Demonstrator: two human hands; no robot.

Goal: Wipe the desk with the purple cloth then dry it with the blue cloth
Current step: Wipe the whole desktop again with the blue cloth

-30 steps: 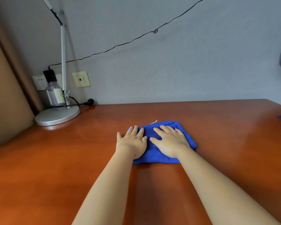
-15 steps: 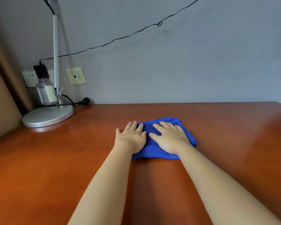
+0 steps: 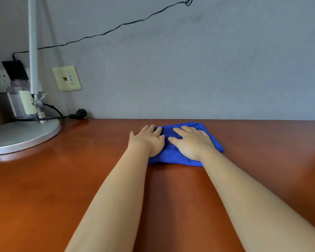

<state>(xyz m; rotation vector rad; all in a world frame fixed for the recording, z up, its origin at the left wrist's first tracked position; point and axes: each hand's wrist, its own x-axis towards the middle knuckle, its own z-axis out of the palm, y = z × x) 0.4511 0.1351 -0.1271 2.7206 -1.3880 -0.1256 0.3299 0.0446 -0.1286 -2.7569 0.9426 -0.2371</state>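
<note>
A glossy reddish-brown wooden surface (image 3: 62, 188) meets a grey wall. A folded blue cloth (image 3: 173, 153) lies flat on it near the wall. Well to the cloth's left sits a lamp's round silver base (image 3: 22, 135), with a black cable (image 3: 49, 117) trailing beside it.

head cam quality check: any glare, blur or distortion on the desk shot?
Head view: soft glare on the desk near the lamp base; far left edge smeared; wide-angle stretch on the forearms; both hands, left hand and right hand, and the blue cloth sharp.
</note>
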